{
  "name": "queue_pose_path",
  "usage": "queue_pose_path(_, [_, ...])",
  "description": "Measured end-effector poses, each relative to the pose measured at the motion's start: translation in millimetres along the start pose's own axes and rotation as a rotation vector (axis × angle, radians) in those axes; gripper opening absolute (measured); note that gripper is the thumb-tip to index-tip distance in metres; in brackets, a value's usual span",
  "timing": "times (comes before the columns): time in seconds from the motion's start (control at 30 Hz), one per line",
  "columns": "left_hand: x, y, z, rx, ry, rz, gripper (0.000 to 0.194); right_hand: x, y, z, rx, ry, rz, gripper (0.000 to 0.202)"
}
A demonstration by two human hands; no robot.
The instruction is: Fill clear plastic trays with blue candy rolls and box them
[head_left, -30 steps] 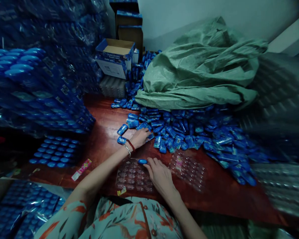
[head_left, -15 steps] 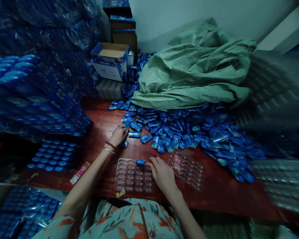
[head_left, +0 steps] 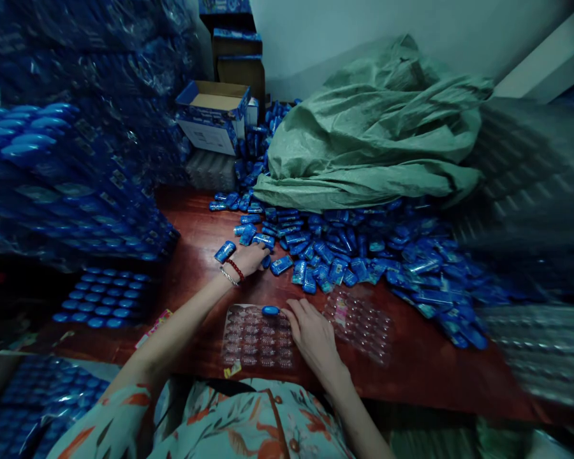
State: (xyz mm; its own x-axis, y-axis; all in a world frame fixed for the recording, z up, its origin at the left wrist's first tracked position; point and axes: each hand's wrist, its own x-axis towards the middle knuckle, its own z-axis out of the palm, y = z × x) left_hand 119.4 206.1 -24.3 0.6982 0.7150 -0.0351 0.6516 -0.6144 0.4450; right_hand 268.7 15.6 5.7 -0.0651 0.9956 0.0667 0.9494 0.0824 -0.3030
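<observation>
My left hand [head_left: 251, 257], with a red bead bracelet and a silver bangle at the wrist, reaches to the near edge of a pile of small blue containers [head_left: 323, 252]. Its fingers curl down over a blue container [head_left: 266, 262], which shows partly at the fingertips. Behind the wrist lies another blue container [head_left: 225, 251]. My right hand [head_left: 313, 331] rests with extended fingers over the right edge of a clear plastic tray [head_left: 234, 341] with moulded hollows. Near its thumb, one blue container [head_left: 270, 310] stands in the tray's far row.
A second clear tray [head_left: 363, 325] lies right of my right hand. Green sheeting [head_left: 373, 140] covers the pile's back. Stacked blue containers [head_left: 76, 191] rise at left, beside a filled block [head_left: 103, 296]. An open carton [head_left: 213, 118] sits behind; stacked clear trays [head_left: 545, 350] stand at right.
My left hand has moved right over the containers by the pile, uncovering one behind its wrist. My right hand and the tray have stayed nearly still.
</observation>
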Motion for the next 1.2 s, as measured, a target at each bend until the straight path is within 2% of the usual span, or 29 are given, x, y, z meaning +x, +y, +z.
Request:
queue_pose_path(0.1, [-8, 4, 0.0, 0.054, -0.025, 0.009, 0.034, -3, 2, 2, 0.005, -0.019, 0.0, 0.024])
queue_pose_path(0.2, [-21, 0, -4.5, 0.017, 0.013, 0.014, 0.044, -5, 5, 6, 0.013, -0.026, 0.005, 0.023])
queue_pose_path(0.3, [-42, -10, -8.2, -0.225, 0.098, -0.022, 0.038, -5, 8, 7, 0.054, -0.002, 0.03, 0.023])
queue_pose_path(0.4, [-72, -16, -7.6, -0.507, 0.156, -0.142, 0.045, -4, 6, 5, 0.155, 0.006, 0.047, 0.026])
queue_pose_path(0.5, [-104, -13, -5.3, -0.672, 0.175, -0.25, 0.043, 0, 0, 3, 0.252, -0.06, 0.007, 0.031])
queue_pose_path(0.63, [-134, 1, -2.5, -0.786, 0.134, -0.29, 0.033, 6, -9, 7, 0.246, -0.18, -0.079, 0.031])
queue_pose_path(0.8, [-147, 20, 6.0, -0.645, 0.251, -0.318, 0.023, 11, -9, 13, 0.269, -0.209, -0.118, 0.021])
queue_pose_path(0.93, [-155, 35, 16.5, -0.493, 0.315, -0.232, 0.016, 12, -8, 16, 0.24, -0.177, -0.128, 0.021])
queue_pose_path(1.1, [-167, 43, 28.0, -0.2, 0.242, -0.01, 0.033, 8, -10, 25, 0.138, -0.18, -0.202, 0.025])
queue_pose_path(1.2, [-167, 48, 27.3, -0.032, 0.152, 0.056, 0.034, 6, -13, 27, 0.031, -0.181, -0.262, 0.035])
